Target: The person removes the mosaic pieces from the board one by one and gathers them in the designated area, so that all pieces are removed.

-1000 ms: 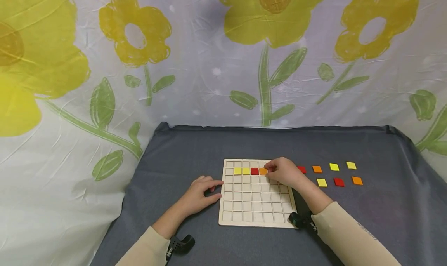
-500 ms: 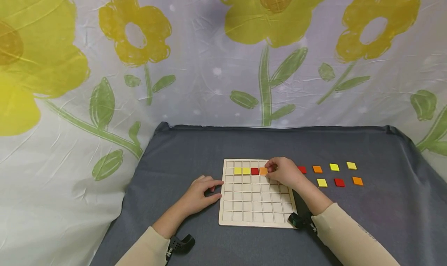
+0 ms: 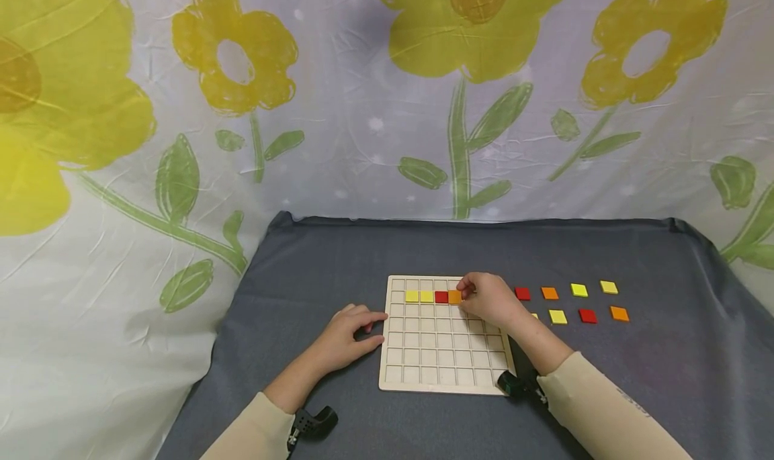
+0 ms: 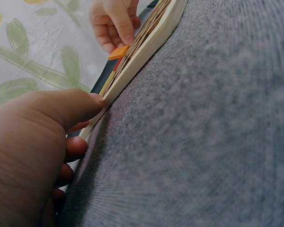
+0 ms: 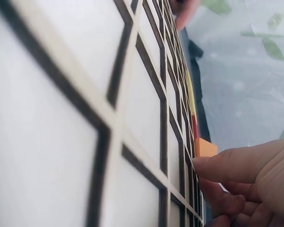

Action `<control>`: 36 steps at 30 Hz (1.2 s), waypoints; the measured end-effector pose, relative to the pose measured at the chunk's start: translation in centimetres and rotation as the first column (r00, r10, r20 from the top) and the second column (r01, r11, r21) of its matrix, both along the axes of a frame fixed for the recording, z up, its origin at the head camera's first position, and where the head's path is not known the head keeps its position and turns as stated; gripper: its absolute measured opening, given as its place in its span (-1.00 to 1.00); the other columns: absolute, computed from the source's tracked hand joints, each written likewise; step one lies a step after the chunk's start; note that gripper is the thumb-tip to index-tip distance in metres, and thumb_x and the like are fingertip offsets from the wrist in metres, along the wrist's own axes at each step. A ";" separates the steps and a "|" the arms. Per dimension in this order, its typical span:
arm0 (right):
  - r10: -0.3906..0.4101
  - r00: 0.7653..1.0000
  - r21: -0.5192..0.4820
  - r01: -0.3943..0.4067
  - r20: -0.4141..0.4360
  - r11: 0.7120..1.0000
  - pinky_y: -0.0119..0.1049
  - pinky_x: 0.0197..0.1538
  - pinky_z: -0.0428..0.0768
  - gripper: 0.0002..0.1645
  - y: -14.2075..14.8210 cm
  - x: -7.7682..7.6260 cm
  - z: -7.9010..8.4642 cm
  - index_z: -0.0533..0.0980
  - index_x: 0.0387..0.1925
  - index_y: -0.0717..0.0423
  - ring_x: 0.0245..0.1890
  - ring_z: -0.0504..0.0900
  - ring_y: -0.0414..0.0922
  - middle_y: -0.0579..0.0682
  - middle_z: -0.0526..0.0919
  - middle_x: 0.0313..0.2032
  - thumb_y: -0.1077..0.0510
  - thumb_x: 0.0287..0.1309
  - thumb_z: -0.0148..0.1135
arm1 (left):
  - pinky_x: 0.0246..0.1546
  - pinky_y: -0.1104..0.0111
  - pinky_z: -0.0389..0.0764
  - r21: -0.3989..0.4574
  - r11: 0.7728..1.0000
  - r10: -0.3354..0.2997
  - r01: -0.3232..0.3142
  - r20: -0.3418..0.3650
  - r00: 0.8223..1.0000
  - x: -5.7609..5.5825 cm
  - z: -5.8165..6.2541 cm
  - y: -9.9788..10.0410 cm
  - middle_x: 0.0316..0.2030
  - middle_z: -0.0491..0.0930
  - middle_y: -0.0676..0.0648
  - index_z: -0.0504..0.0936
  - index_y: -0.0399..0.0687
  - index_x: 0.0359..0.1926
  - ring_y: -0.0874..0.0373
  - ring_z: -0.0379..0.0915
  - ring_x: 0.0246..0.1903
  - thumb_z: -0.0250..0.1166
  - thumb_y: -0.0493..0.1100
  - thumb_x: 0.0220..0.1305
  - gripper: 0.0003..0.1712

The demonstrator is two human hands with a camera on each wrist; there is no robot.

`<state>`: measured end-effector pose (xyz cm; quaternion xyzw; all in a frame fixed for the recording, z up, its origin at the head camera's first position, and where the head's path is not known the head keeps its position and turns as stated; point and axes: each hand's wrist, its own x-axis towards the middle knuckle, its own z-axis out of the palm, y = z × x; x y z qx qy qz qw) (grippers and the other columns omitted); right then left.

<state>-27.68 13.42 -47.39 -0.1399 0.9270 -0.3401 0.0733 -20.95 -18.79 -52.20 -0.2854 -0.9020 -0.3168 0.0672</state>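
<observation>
A wooden grid board (image 3: 444, 352) lies on the grey cloth. Its second row holds two yellow tiles (image 3: 419, 296), a red tile (image 3: 441, 297) and an orange tile (image 3: 455, 297). My right hand (image 3: 486, 299) pinches the orange tile with curled fingers. The right wrist view shows the orange tile (image 5: 207, 147) tipped up off the board (image 5: 61, 94) beside my thumb (image 5: 227, 165). It stands tilted (image 4: 118, 52) in the left wrist view too. My left hand (image 3: 347, 336) rests on the cloth, its thumb (image 4: 71, 106) against the board's left edge (image 4: 151, 38).
Several loose red, orange and yellow tiles (image 3: 578, 289) lie in two rows on the cloth right of the board. A flowered sheet (image 3: 363, 111) hangs behind the table. The table's edges (image 3: 254, 258) drop off at left and right.
My right hand has shifted slightly left with the orange tile, uncovering a sliver of a yellow tile to its right. The left hand has not moved.
</observation>
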 end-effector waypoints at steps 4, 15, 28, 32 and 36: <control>-0.002 1.000 0.004 0.002 -0.005 1.000 -0.18 -0.18 0.58 -0.72 0.0 0.0 -0.1 0.62 -0.18 0.22 -0.33 0.53 -0.06 -0.02 0.62 -0.34 0.37 0.05 0.49 | -0.23 0.32 0.21 0.000 1.000 0.005 -0.005 0.010 1.000 0.0 0.0 0.0 -0.41 0.38 0.14 0.71 0.04 0.15 0.26 0.19 -0.36 0.46 -0.06 0.31 -0.60; 0.006 1.000 -0.002 -0.006 0.000 1.000 -0.20 -0.21 0.56 -0.71 -0.2 0.0 -0.2 0.61 -0.17 0.23 -0.35 0.52 -0.08 -0.03 0.60 -0.37 0.37 0.05 0.49 | -0.24 0.32 0.23 -0.003 1.000 0.000 0.000 0.002 1.000 0.2 0.1 0.1 -0.41 0.38 0.17 0.72 0.02 0.13 0.25 0.21 -0.36 0.45 -0.06 0.32 -0.62; 0.005 0.999 0.016 -0.005 -0.039 1.000 -0.20 -0.23 0.57 -0.71 -0.4 0.0 -0.4 0.60 -0.20 0.21 -0.38 0.51 -0.08 -0.03 0.59 -0.39 0.36 0.02 0.51 | -0.24 0.32 0.23 -0.001 1.000 -0.004 0.004 -0.001 1.000 0.2 0.3 0.1 -0.41 0.38 0.16 0.72 -0.01 0.13 0.25 0.21 -0.36 0.45 -0.07 0.32 -0.62; 0.013 0.999 0.009 -0.013 -0.036 1.000 -0.21 -0.24 0.56 -0.71 -0.4 0.0 -0.5 0.60 -0.21 0.22 -0.38 0.50 -0.09 -0.03 0.57 -0.40 0.37 0.02 0.52 | -0.24 0.32 0.23 0.002 1.000 -0.007 0.007 -0.003 1.000 0.2 0.3 0.1 -0.41 0.38 0.17 0.72 -0.02 0.13 0.26 0.20 -0.36 0.45 -0.08 0.31 -0.62; 0.015 1.000 -0.004 -0.015 -0.027 1.000 -0.22 -0.24 0.55 -0.71 -0.3 0.0 -0.6 0.59 -0.21 0.21 -0.38 0.50 -0.09 -0.04 0.57 -0.40 0.37 0.02 0.52 | -0.24 0.32 0.23 -0.001 1.000 -0.005 0.005 -0.002 1.000 0.3 0.4 0.1 -0.41 0.38 0.17 0.72 -0.01 0.13 0.25 0.20 -0.36 0.45 -0.08 0.31 -0.62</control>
